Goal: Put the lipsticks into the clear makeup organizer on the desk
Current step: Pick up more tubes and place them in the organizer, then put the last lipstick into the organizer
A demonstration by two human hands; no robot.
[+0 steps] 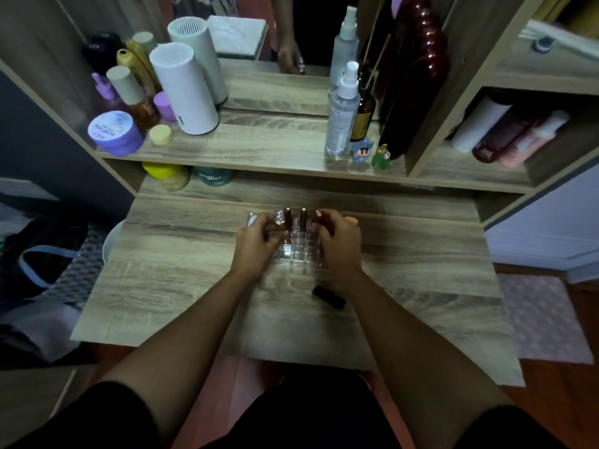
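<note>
The clear makeup organizer stands mid-desk between my hands, its grid of cells partly hidden by them. Two brown lipsticks stand upright in its back row. My left hand is closed around a clear-capped lipstick at the organizer's left side. My right hand grips a dark red lipstick over the organizer's right back corner. A black lipstick lies flat on the desk, just in front of my right wrist.
An orange item peeks out behind my right hand. The shelf above holds white cylinders, purple jars, a spray bottle and two small figurines. A dark bag sits left of the desk.
</note>
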